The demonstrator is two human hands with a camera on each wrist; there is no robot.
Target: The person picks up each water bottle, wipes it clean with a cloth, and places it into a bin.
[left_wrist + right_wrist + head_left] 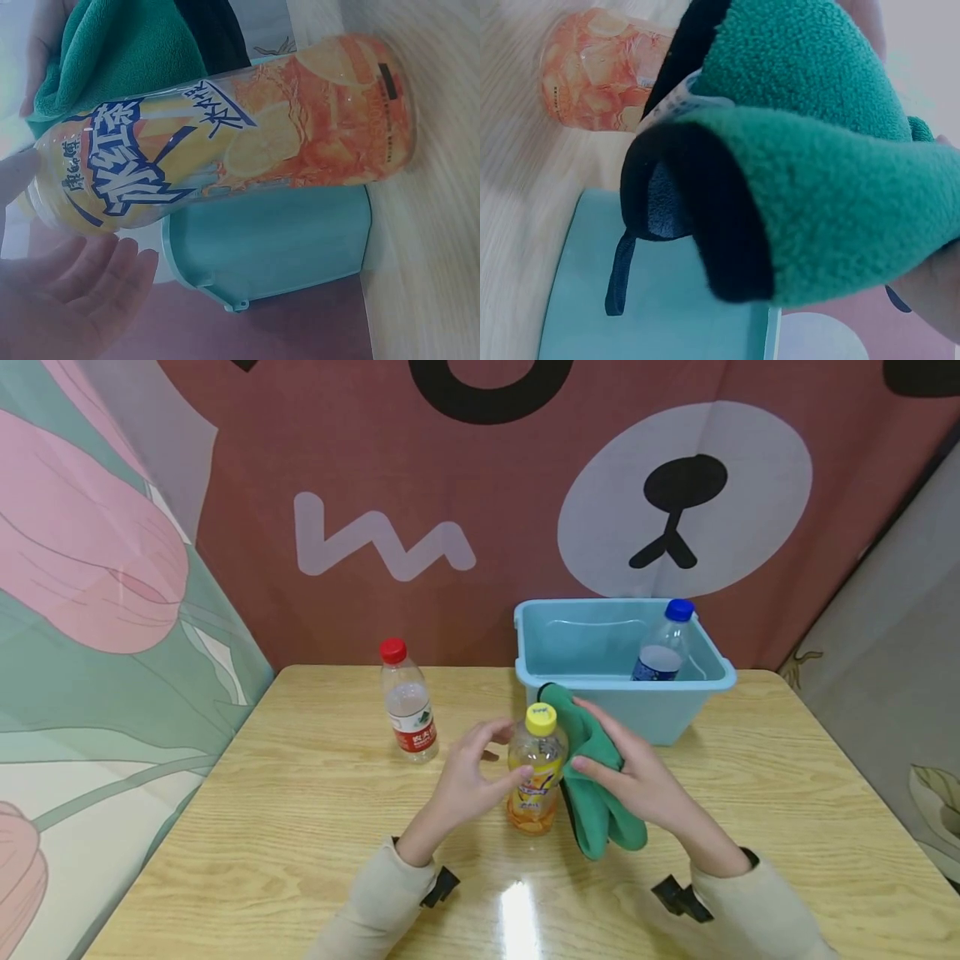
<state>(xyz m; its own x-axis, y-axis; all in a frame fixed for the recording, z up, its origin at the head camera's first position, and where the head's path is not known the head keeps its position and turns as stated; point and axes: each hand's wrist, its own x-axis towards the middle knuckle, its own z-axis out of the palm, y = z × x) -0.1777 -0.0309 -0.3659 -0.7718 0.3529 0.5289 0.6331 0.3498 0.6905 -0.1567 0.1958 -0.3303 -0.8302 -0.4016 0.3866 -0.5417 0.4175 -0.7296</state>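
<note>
An iced tea bottle (536, 785) with a yellow cap and an orange-and-yellow label stands upright on the table. At its left is my left hand (474, 775), thumb near the front of the bottle and fingers around its far side. The left wrist view shows the fingers (124, 289) loosely bent beside the bottle's upper part, not closed round it. My right hand (641, 775) holds a folded green cloth (592, 814) with dark edging against or close beside the bottle's right side. In the right wrist view the cloth (840, 210) hides the bottle's upper part.
Behind the cloth stands a light blue bin (626, 685) with a blue-capped bottle (663, 647) leaning inside. A red-capped water bottle (411, 714) stands on the wooden table (300, 827), back left of the left hand. A printed curtain (360, 618) hangs behind the table.
</note>
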